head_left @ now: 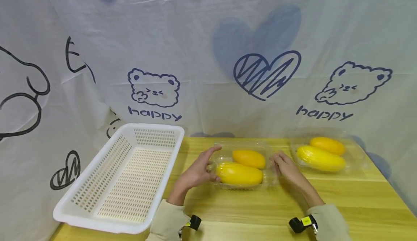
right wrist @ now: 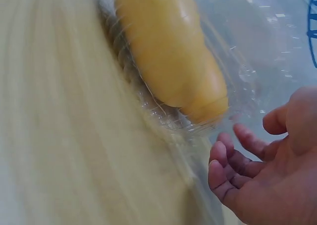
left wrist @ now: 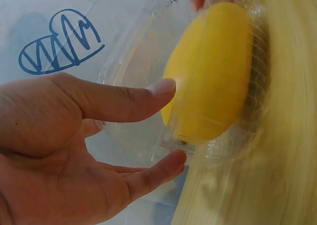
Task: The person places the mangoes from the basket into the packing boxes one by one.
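Observation:
A clear plastic clamshell box point(head_left: 241, 188) lies on the table between both hands. Inside it are a larger yellow oblong fruit point(head_left: 239, 174) and a smaller orange-yellow one point(head_left: 249, 158). My left hand point(head_left: 198, 170) holds the box's left end, its thumb by the yellow fruit and its fingertips at the rim, as the left wrist view shows. At the right end is my right hand point(head_left: 288, 166), fingers loosely curled. In the right wrist view, nothing shows between the thumb and fingers of this hand point(right wrist: 262, 170), which sit just off the box's corner.
To the left stands a white slotted plastic basket point(head_left: 180, 139). On the right, a second clear box point(head_left: 353, 165) holds a yellow fruit point(head_left: 320, 158) and an orange-yellow fruit point(head_left: 327, 145). A printed cloth point(head_left: 208, 52) hangs behind the wooden table point(head_left: 241, 215).

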